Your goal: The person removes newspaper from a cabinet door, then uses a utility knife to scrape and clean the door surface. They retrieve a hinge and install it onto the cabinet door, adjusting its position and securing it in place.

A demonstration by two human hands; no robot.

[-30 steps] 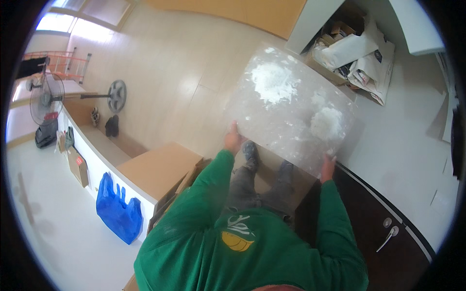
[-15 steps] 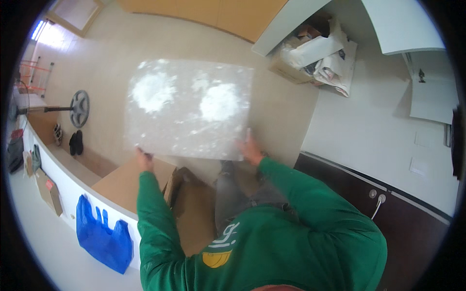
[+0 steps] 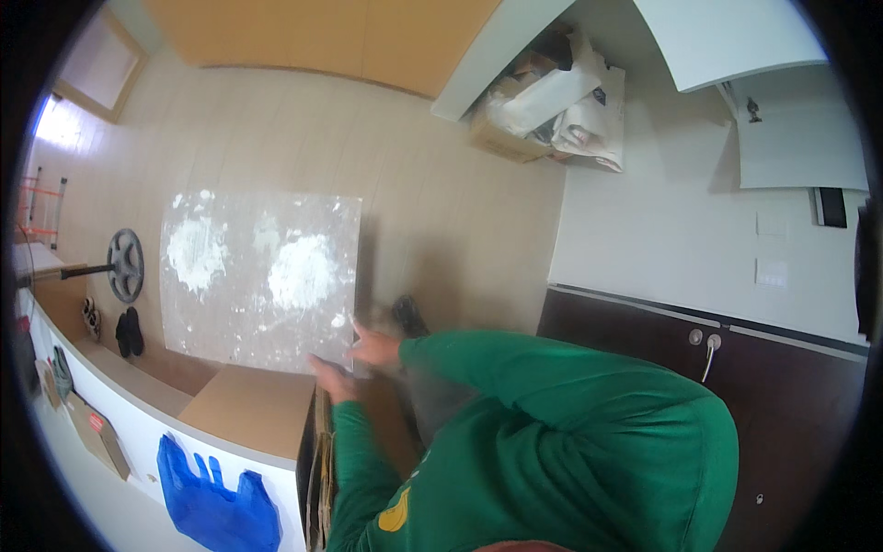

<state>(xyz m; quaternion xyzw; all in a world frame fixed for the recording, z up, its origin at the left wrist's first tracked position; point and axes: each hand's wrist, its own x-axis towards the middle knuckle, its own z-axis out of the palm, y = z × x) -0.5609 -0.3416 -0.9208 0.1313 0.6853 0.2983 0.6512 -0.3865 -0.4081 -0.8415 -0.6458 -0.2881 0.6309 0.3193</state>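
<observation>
A thin, greyish rectangular board (image 3: 230,313) with white powdery or plaster-like splotches extends ahead and to the left of me, its face up. My right hand (image 3: 375,350) grips its right edge close to the near corner. On the near edge, beside that same corner, my left hand (image 3: 336,379) also grips the board, and the two hands are close together. The undersides of my fingers are hidden. Whether the board's far side touches the floor, I cannot tell.
A cardboard box (image 3: 248,405) stands at the near left, by a white ledge with a blue plastic bag (image 3: 216,497). Black shoes (image 3: 129,333) and a grey wheel-shaped base (image 3: 125,265) lie further left. A box of scraps (image 3: 510,138) sits at the far right, above dark cabinets (image 3: 635,368).
The board has shifted left and nearer, and looks sharper. My left hand has slid along the near edge toward the right corner, so both hands are now close together.
</observation>
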